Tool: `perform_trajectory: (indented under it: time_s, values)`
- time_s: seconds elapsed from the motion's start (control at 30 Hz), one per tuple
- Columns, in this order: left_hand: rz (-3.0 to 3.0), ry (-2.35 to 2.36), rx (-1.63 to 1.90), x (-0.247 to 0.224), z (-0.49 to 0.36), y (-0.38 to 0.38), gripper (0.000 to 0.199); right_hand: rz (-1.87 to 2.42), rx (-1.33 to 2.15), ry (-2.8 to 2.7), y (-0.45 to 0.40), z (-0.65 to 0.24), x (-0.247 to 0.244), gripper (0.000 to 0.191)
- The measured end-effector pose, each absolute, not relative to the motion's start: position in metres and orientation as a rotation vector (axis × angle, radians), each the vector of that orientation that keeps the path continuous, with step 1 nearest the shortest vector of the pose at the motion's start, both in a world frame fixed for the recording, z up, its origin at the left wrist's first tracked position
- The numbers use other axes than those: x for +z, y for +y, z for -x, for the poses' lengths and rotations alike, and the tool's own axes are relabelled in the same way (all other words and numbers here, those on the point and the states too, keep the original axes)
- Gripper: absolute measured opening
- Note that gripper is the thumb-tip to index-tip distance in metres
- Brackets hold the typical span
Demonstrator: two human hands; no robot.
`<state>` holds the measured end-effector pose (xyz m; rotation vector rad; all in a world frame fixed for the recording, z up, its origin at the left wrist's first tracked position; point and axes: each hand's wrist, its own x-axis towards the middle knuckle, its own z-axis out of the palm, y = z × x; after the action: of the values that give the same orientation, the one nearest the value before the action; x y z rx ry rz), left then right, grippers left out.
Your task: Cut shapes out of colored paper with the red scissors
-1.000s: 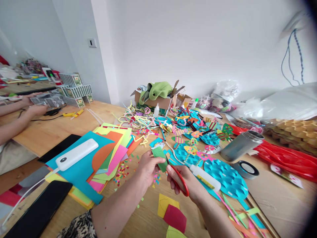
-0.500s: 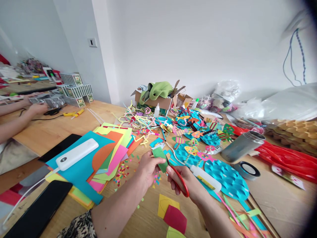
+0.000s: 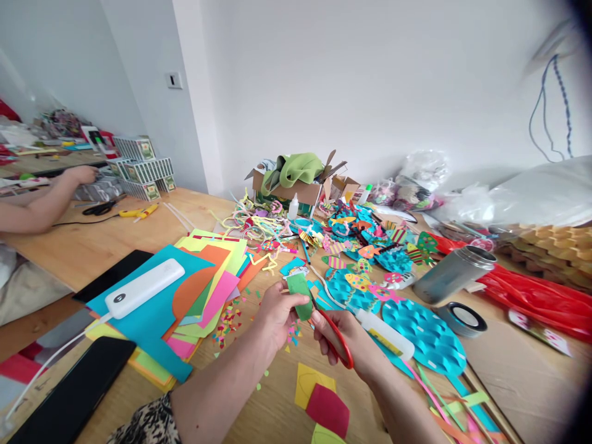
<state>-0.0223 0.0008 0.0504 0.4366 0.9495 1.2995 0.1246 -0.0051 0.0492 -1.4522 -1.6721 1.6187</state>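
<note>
My left hand [image 3: 279, 313] is closed on a small green paper piece [image 3: 300, 293], pinched between thumb and fingers. In my right hand [image 3: 340, 336] are red-handled scissors [image 3: 341, 345], their blades at the right edge of the green paper. Both hands are above the wooden table, close together. Below them lie a yellow paper piece [image 3: 308, 379] with a drawn outline, a dark red one [image 3: 328, 410] and a lime one [image 3: 326, 435]. Tiny paper scraps [image 3: 229, 324] are scattered left of my hands.
Coloured paper sheets [image 3: 222, 265] bear a white power bank [image 3: 144, 287]; a black phone [image 3: 76, 391] lies nearer. On the right are a glue bottle [image 3: 386, 333], blue egg-tray discs [image 3: 423, 333], tape [image 3: 462, 319] and a metal flask [image 3: 456, 273]. A co-worker's arm [image 3: 50, 200] reaches in at left.
My hands, the scissors and the green paper hold nearly the same place, with the paper turned slightly. The co-worker's hand has moved up and right towards the stacked boxes.
</note>
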Motion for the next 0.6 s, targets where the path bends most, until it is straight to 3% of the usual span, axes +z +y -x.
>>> perform_trajectory:
  time_s: [0.6]
  values:
    - [-0.466, 0.947, 1.26, 0.0512, 0.0226, 0.0001, 0.035, 1.448, 1.612, -1.679, -0.0053, -0.1252, 0.0515, 0.059]
